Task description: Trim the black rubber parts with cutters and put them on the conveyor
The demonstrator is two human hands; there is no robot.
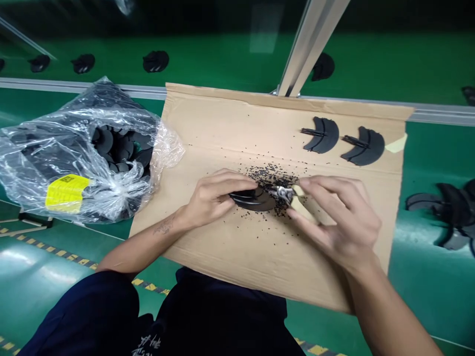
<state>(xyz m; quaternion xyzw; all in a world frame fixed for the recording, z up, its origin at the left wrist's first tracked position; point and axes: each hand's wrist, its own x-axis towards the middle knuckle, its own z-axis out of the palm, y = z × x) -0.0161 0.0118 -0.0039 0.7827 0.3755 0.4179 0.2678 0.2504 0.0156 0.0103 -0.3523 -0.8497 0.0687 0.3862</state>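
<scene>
My left hand [217, 199] grips a black crescent-shaped moulded part [252, 201] with a small metal fitting [284, 194] at its end. My right hand [337, 217] pinches a beige abrasive block [300, 206], which presses against that fitting. Black crumbs [270, 174] are scattered over the flattened cardboard sheet [230, 131] under both hands. Further right on the sheet lie two similar black parts [321, 134] [363, 147], each with a thin dark stem. The block's contact face is hidden by my fingers.
A clear plastic bag [81, 158] of black discs with a yellow label [67, 193] lies to my left. Beyond the sheet runs a green belt [222, 57] with a metal rail [74, 86], spaced black parts and an upright aluminium bar [311, 49]. More black parts [454, 212] are heaped at the right.
</scene>
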